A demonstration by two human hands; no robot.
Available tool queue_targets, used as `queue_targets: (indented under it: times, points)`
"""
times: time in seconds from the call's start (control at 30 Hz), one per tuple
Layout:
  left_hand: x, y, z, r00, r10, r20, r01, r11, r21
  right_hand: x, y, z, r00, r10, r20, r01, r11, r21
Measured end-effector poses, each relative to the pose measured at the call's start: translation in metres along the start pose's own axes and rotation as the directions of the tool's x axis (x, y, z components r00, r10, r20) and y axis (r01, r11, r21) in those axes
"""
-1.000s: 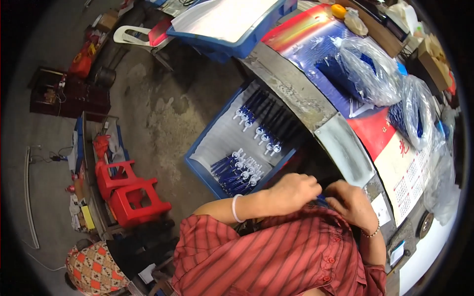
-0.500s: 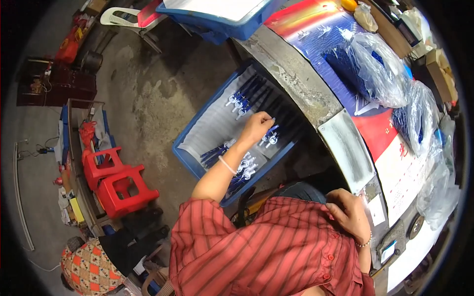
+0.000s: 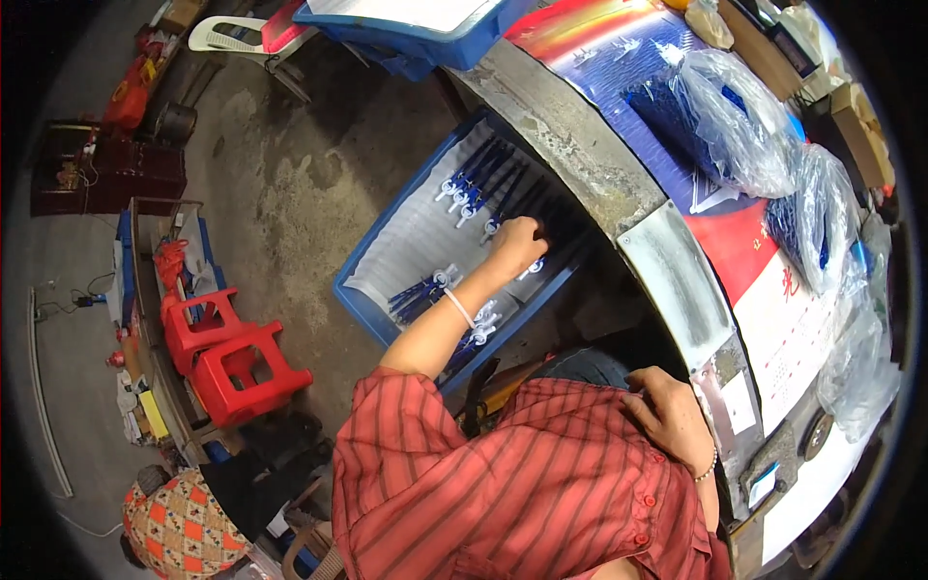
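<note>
Both bare hands are at work apart: the left hand [image 3: 519, 248], below a white wristband [image 3: 459, 309], has its fingers curled nearly closed over the slim dark-blue rods with white ringed ends [image 3: 467, 213], though from where I stand I cannot tell whether it grips one. Those rods lie in a row inside a blue plastic crate [image 3: 362, 314] lined with white sheeting, and a second bunch lies nearer the person, partly behind the forearm. Half open, fingers loosely bent, the right hand [image 3: 674, 411] rests by the striped red shirt [image 3: 541, 454] beside the worn grey bench [image 3: 565, 135]; I see nothing in its grasp. Across that bench spreads a glossy red, blue and cream printed sheet [image 3: 730, 256], bearing red lettering and small calendar-like grids, under clear plastic bags with blue contents [image 3: 739, 126].
</note>
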State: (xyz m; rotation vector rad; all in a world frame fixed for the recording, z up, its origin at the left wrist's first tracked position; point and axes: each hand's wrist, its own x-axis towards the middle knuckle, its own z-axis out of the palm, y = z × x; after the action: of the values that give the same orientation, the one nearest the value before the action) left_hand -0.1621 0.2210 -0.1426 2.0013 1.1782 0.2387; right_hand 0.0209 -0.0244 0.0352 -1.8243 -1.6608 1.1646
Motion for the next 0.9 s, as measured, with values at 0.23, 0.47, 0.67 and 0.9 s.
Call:
queue_targets:
  times: [0.23, 0.47, 0.67, 0.9]
  points:
    - [-0.004, 0.006, 0.007, 0.998, 0.025, -0.064, -0.009, 0.97, 0.242, 0.0, 0.004, 0.006, 1.0, -0.006, 0.017, 0.008, 0.996, -0.092]
    - [-0.007, -0.001, 0.007, 0.992, 0.124, 0.001, -0.118, 0.945, 0.304, -0.001, 0.01, 0.012, 0.999, 0.026, 0.042, -0.021, 0.993, -0.116]
    - [-0.014, -0.011, -0.026, 0.973, 0.196, -0.124, -0.194, 0.981, 0.026, 0.001, 0.012, 0.013, 1.0, 0.002, 0.031, 0.002, 0.992, -0.128]
    - [-0.071, -0.074, -0.102, 0.979, -0.118, -0.167, 0.108, 0.992, -0.07, 0.005, 0.016, 0.013, 0.997, -0.003, 0.071, 0.014, 0.988, -0.156]
